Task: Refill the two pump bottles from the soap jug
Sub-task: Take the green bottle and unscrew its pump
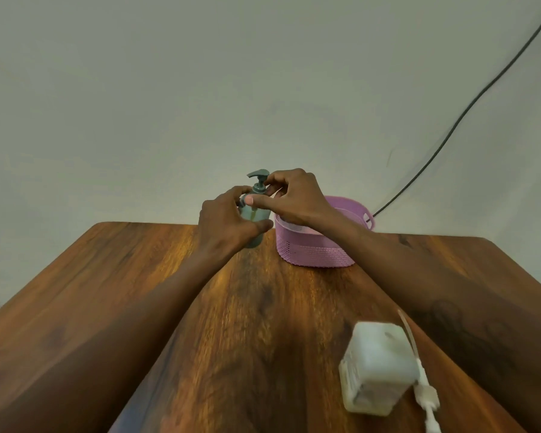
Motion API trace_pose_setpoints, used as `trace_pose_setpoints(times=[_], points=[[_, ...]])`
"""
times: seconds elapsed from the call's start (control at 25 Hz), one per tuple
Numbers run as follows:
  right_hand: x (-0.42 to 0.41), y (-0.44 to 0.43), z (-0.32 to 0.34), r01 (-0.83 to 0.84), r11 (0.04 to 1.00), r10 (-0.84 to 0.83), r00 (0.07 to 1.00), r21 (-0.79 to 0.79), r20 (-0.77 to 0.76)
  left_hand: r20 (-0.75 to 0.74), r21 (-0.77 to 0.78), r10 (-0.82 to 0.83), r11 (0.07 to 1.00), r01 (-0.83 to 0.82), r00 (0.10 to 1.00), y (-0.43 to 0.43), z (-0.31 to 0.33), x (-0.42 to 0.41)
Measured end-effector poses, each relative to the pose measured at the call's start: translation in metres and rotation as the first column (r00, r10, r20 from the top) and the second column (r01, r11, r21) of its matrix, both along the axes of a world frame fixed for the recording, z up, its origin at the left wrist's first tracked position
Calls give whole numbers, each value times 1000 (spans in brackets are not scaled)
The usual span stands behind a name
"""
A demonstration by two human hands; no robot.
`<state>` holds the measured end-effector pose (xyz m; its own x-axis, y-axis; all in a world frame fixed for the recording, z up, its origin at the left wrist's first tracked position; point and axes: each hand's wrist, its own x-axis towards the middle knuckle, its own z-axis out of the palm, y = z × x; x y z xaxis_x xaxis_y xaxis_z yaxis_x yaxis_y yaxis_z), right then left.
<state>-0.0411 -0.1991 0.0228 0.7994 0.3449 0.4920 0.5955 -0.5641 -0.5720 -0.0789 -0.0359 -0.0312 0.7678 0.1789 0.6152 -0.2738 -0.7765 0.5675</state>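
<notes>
Left hand (224, 225) curled round the bottle (256, 239), hiding most of it, upright near the far edge of the bench (138, 292). Right hand (295, 200) pinching its pump collar (259, 189). Just right, basket (316, 251), contents hidden. Nearer, blurred: white bottle (377, 367), loose pump (427, 395) alongside, cut off.

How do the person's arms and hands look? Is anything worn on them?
Both forearms are bare to the picture's edge; no sleeve shows. The left hand and right hand wear no gloves, and no ring or watch is visible. The right forearm has dark marks, perhaps tattoos, too blurred to read.
</notes>
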Motion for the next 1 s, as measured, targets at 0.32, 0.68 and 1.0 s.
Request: trace_pose_setpoints(times=[0.32,0.68,1.0], points=[[-120,-25,20,10,996,-18,995,83,100,16,-1,-156,988,156,988,-25,35,-129],[-200,-60,9,-242,967,249,963,75,-104,-229,-141,-444,896,422,866,-24,34,-219],[-243,-42,-7,-3,993,4,1000,118,-2,-88,-50,-330,944,326,940,-28,21,-252]])
